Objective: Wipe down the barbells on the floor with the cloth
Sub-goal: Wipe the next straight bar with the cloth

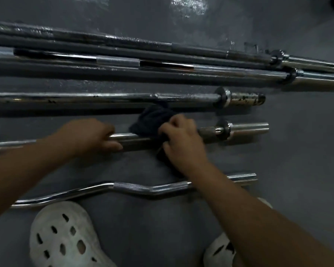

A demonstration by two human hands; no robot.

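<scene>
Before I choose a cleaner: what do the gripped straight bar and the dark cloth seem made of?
Straight silver barbell: likely chromed steel, given mirror glints and knurling near its collar. Dark bunched cloth: soft matte fabric, crumpled folds; weave too blurred to tell.

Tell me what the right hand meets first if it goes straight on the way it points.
The right hand grips the cloth over the straight bar, pointing away from the person. Past the cloth, probably the rust-spotted barbell comes first; height is unclear.
</scene>
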